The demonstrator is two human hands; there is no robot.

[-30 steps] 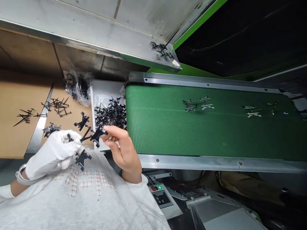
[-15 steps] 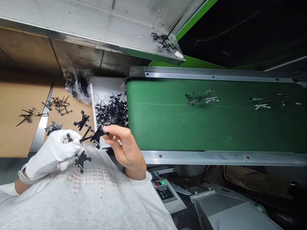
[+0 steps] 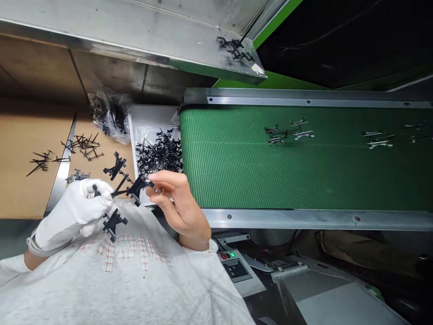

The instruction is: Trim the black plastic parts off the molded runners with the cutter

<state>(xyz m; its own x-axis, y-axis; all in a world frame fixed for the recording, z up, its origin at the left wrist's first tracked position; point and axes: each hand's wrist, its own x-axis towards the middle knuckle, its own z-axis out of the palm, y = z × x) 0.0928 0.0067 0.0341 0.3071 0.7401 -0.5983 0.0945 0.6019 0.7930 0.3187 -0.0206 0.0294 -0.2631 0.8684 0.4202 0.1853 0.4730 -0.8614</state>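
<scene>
In my white-gloved left hand (image 3: 76, 208) is a black plastic sprue (image 3: 121, 184), closed in the fingers near its centre stem. Several bracket-like black parts branch from it, one at the top (image 3: 115, 166) and one at the bottom (image 3: 114, 223). My bare right hand (image 3: 179, 203) is at the right-hand bracket (image 3: 137, 189), whose outer end lies between the thumb and index fingertip. The hand's inner fingers are curled and partly hidden. Behind my hands, a white tray (image 3: 132, 135) contains a heap of black plastic pieces (image 3: 158, 153).
A green conveyor belt (image 3: 230, 176) extends rightward, with several dark pieces (image 3: 287, 131) on it. Loose black sprues (image 3: 86, 146) lie on cardboard (image 3: 50, 194) beside a clear plastic bag (image 3: 110, 117). A metal shelf (image 3: 152, 31) overhangs the back. A control panel (image 3: 237, 271) sits below the belt.
The view has shifted slightly, and the pieces on the belt appear a little farther right. Both hands keep nearly the same pose around the sprue.
</scene>
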